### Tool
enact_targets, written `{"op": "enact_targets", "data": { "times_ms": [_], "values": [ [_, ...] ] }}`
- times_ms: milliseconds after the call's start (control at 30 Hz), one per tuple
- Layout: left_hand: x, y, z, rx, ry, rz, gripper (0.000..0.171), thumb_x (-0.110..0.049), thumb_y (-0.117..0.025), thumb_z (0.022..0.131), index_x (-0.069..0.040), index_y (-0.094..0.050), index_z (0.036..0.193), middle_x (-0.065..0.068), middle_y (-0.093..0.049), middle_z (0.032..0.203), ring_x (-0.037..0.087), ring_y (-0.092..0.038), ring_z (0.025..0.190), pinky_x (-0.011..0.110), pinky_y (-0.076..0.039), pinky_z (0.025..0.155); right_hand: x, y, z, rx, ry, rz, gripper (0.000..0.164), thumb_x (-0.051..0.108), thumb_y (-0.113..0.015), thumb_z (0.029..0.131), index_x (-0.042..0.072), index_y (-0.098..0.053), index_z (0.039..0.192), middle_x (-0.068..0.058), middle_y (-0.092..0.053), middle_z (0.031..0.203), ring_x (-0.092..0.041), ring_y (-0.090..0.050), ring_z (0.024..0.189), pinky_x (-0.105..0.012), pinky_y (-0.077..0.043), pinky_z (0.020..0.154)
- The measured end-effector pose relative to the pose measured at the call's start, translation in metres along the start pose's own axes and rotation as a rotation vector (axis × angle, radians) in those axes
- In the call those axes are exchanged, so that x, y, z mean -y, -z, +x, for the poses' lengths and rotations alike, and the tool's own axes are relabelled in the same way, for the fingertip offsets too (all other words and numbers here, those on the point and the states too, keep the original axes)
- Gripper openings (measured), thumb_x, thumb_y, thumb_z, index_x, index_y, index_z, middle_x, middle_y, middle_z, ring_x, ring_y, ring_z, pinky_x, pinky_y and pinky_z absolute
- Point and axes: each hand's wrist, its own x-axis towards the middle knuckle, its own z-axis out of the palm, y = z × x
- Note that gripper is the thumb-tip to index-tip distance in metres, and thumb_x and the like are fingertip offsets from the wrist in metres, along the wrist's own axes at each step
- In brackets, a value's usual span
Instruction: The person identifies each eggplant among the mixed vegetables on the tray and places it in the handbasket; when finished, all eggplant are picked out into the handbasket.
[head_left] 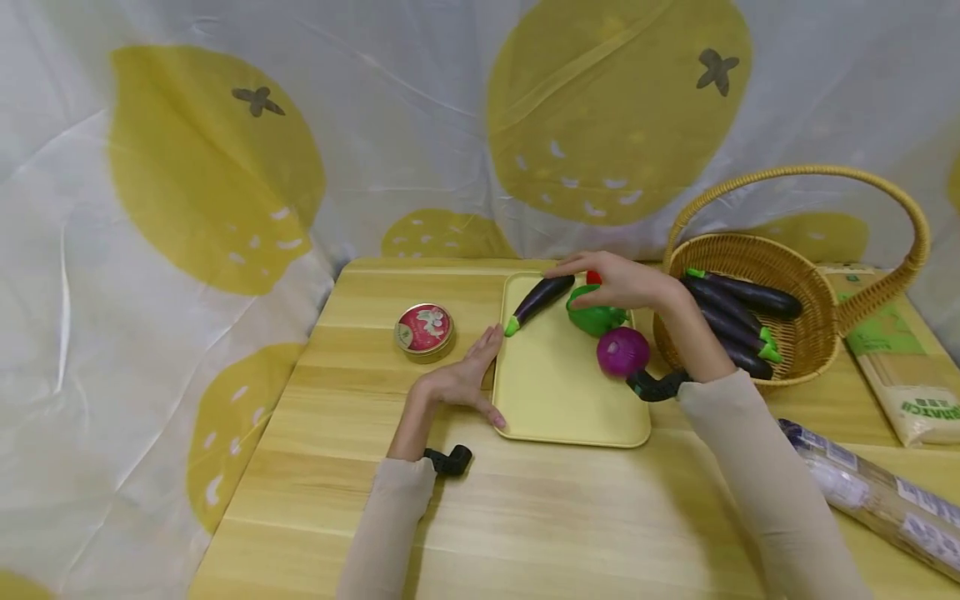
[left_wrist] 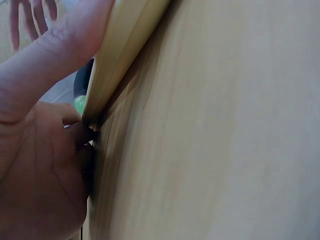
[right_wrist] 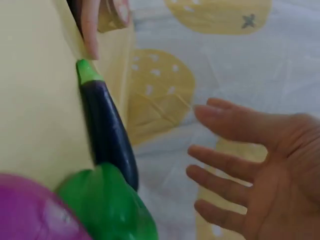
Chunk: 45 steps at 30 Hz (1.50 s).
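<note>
Your right hand (head_left: 622, 282) hovers with fingers spread and relaxed, holding nothing, just above the far end of the eggplant (head_left: 538, 302), which lies across the far left corner of the yellow tray (head_left: 558, 392) with a green pepper (head_left: 596, 318) just beside it and a purple onion (head_left: 622, 352) nearer you. Your left hand (head_left: 463, 379) lies flat and relaxed against the tray's left edge, thumb touching its near corner. On the bench (head_left: 480, 508) a round tin (head_left: 425, 331) sits left of the tray and a wicker basket (head_left: 806, 329) with more eggplants stands to its right.
</note>
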Motion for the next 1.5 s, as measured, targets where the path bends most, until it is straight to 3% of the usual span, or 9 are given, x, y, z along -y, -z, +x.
{"op": "enact_targets", "data": {
  "times_ms": [167,200,367,500,600,700,900,1133,1500],
  "values": [
    [0.001,0.0,0.002,0.002,-0.003,0.034,0.15,-0.043,-0.091,0.056,-0.013,0.019,0.153,0.003,0.025,0.161,0.016,0.022,0.148,0.045,-0.004,0.123,-0.013,-0.005,0.039,0.043,-0.043,-0.007,0.049,0.006,-0.067,0.088,0.019,-0.059,0.134,-0.01,-0.053,0.143,-0.034,-0.05,0.128,-0.05,-0.048,0.097],
    [0.001,0.0,0.002,0.002,-0.003,0.035,0.15,-0.043,-0.091,0.056,-0.013,0.019,0.153,0.003,0.025,0.16,0.016,0.022,0.148,0.045,-0.003,0.123,-0.017,-0.006,0.046,0.045,-0.051,-0.002,0.049,0.004,-0.068,0.087,0.018,-0.06,0.133,-0.01,-0.054,0.142,-0.035,-0.04,0.138,-0.052,-0.043,0.104],
    [0.001,0.0,0.001,0.002,-0.001,0.022,0.149,-0.041,-0.092,0.057,-0.014,0.02,0.153,0.003,0.025,0.161,0.016,0.023,0.148,0.046,-0.003,0.123,-0.028,-0.011,0.068,0.105,-0.067,-0.008,0.047,-0.001,-0.069,0.084,0.014,-0.064,0.129,-0.014,-0.057,0.138,-0.036,-0.042,0.136,-0.05,-0.043,0.104],
    [0.001,0.0,0.0,0.0,-0.002,0.014,0.149,-0.04,-0.092,0.058,-0.015,0.02,0.153,0.002,0.025,0.161,0.015,0.023,0.148,0.046,-0.003,0.123,-0.03,-0.016,0.078,0.158,-0.103,-0.018,0.049,-0.005,-0.071,0.079,0.011,-0.066,0.125,-0.017,-0.06,0.134,-0.03,-0.057,0.107,-0.031,-0.049,0.079],
    [0.001,-0.001,0.0,0.004,-0.001,0.015,0.149,-0.04,-0.092,0.058,-0.016,0.021,0.152,0.002,0.026,0.161,0.014,0.024,0.147,0.045,-0.001,0.123,-0.033,-0.02,0.083,0.183,-0.113,-0.041,0.048,-0.008,-0.069,0.076,0.01,-0.069,0.12,-0.016,-0.065,0.127,-0.025,-0.054,0.091,-0.024,-0.04,0.068],
    [0.001,-0.001,0.0,0.002,-0.003,0.006,0.15,-0.041,-0.092,0.057,-0.016,0.021,0.152,0.002,0.026,0.16,0.014,0.024,0.147,0.045,-0.001,0.123,-0.035,-0.023,0.088,0.183,-0.12,-0.07,0.046,-0.009,-0.069,0.074,0.011,-0.072,0.116,-0.015,-0.068,0.122,-0.022,-0.056,0.099,-0.022,-0.04,0.069],
    [0.002,0.0,0.001,0.002,-0.007,0.013,0.15,-0.043,-0.091,0.056,-0.016,0.022,0.152,0.001,0.027,0.16,0.014,0.024,0.147,0.045,-0.001,0.123,-0.038,-0.025,0.097,0.175,-0.164,-0.052,0.047,-0.01,-0.07,0.074,0.011,-0.072,0.115,-0.015,-0.067,0.123,-0.02,-0.05,0.09,-0.022,-0.036,0.061],
    [0.002,-0.001,0.0,0.004,-0.003,-0.007,0.15,-0.039,-0.092,0.057,-0.015,0.022,0.152,0.0,0.027,0.16,0.012,0.024,0.147,0.045,-0.001,0.123,-0.038,-0.023,0.102,0.203,-0.158,-0.057,0.044,-0.01,-0.071,0.075,0.008,-0.072,0.115,-0.016,-0.066,0.125,-0.022,-0.055,0.107,-0.02,-0.042,0.068],
    [0.0,0.0,0.0,0.0,-0.011,0.003,0.148,-0.036,-0.092,0.059,-0.013,0.021,0.152,0.005,0.026,0.16,0.017,0.022,0.148,0.046,-0.003,0.123,-0.037,-0.024,0.1,0.218,-0.17,-0.107,0.045,-0.006,-0.073,0.076,0.011,-0.07,0.118,-0.012,-0.067,0.124,-0.02,-0.057,0.109,-0.021,-0.045,0.075]
  ]
}}
